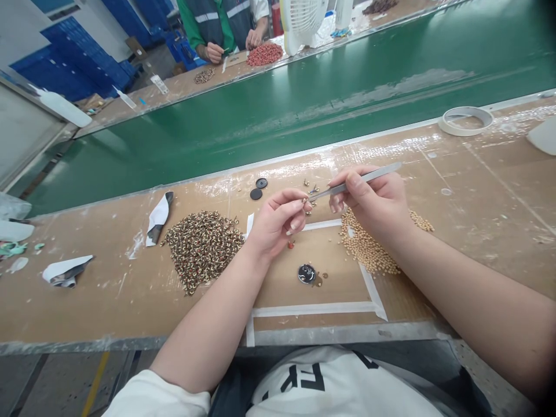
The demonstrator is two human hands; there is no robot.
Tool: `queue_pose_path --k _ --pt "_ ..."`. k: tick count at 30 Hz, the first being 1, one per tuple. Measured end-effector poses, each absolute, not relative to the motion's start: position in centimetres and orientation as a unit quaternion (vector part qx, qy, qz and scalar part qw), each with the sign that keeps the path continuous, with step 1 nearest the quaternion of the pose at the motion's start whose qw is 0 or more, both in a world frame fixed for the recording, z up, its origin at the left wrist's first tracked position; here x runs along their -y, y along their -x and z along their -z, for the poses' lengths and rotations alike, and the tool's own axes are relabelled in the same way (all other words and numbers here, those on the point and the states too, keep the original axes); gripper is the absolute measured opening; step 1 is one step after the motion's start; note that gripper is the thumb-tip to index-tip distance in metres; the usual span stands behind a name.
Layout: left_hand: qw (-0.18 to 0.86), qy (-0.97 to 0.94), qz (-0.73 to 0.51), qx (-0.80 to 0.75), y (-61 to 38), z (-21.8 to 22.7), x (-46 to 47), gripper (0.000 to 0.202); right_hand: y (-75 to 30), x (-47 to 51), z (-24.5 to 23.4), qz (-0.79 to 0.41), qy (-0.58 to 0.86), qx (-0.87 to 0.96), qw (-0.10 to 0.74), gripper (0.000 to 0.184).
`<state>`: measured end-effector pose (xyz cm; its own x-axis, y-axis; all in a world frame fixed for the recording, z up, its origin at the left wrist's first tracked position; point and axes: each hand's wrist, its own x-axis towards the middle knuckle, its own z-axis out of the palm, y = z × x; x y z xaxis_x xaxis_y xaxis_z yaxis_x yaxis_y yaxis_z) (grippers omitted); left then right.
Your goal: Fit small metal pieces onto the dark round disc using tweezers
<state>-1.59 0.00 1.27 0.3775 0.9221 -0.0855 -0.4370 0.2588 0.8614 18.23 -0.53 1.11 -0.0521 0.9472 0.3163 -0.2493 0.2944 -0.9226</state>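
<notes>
Over the table (108, 278) middle, the left hand (273, 223) pinches a part (304, 201) in its grip. The right hand (373, 202) grip is clamped on tweezers (369, 175) that touch the part. A dark pile (202, 246) lies to the left, and a beige pile (369, 249) lies under the right hand.

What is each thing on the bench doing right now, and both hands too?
left hand, pinched shut on a small part
right hand, shut around the tweezers
tweezers, tips at the small part
brown parts, heaped in a pile
tan beads, spread in a loose pile
tape roll, lying flat
black discs, lying flat, apart
</notes>
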Motion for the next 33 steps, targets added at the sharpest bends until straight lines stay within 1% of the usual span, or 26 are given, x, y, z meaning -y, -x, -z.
queue_pose_path --k 6,13,27,33 --pt "0.727 -0.398 -0.463 -0.313 1.51 -1.4 0.11 0.018 -18.0 0.54 -1.25 -0.517 0.326 0.512 0.603 0.038" --pt "0.75 -0.379 -0.452 -0.298 1.77 -1.37 0.14 0.027 -17.89 0.7 -1.18 -0.505 0.325 0.523 0.605 0.035" --pt "0.76 -0.375 -0.453 -0.279 1.67 -1.34 0.19 0.025 -17.96 0.89 -1.09 -0.475 0.336 0.546 0.603 0.028" --pt "0.76 -0.366 -0.453 -0.288 1.74 -1.29 0.25 0.025 -17.65 0.67 -1.2 -0.474 0.313 0.544 0.618 0.03"
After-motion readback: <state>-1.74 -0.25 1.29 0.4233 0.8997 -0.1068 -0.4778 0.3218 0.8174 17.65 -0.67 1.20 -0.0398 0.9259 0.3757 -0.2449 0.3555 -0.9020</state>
